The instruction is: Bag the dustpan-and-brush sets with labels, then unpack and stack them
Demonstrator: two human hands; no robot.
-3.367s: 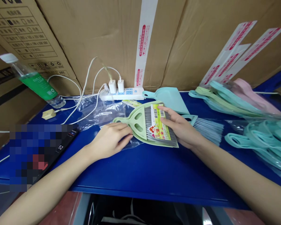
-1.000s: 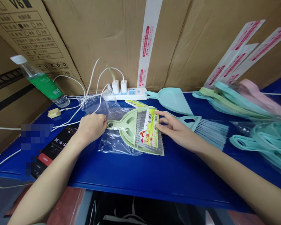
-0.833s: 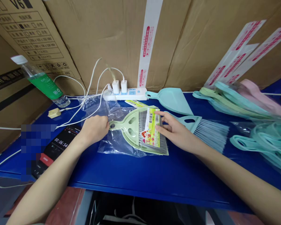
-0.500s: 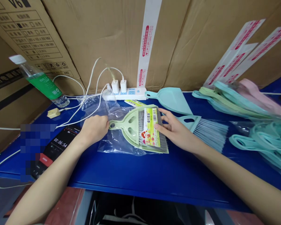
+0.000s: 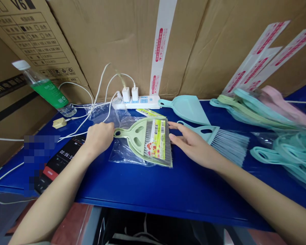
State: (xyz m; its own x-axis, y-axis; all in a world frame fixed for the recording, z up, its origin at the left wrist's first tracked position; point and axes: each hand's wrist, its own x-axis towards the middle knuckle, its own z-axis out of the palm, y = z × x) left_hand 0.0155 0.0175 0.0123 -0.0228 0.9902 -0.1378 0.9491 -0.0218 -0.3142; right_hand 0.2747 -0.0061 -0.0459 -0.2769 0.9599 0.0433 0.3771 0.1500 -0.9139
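Note:
My left hand is closed on the clear plastic bag just beside the handle of a pale green dustpan and brush set. The set lies flat on the bag, with grey bristles and a printed paper label on top. Part of the bag is hidden under it. My right hand rests open on the blue table, its fingertips next to the set's right edge and touching nothing I can make out. A teal hand brush lies just beyond those fingers.
A teal dustpan lies behind the set. Stacked teal, green and pink pieces and bagged teal ones fill the right side. A power strip, white cables, a water bottle and a phone with a timer are at the back left.
The green set has slid left and turned a little on the bag, with its handle now nearer my left hand. My right hand's fingers have come off the label to beside the set.

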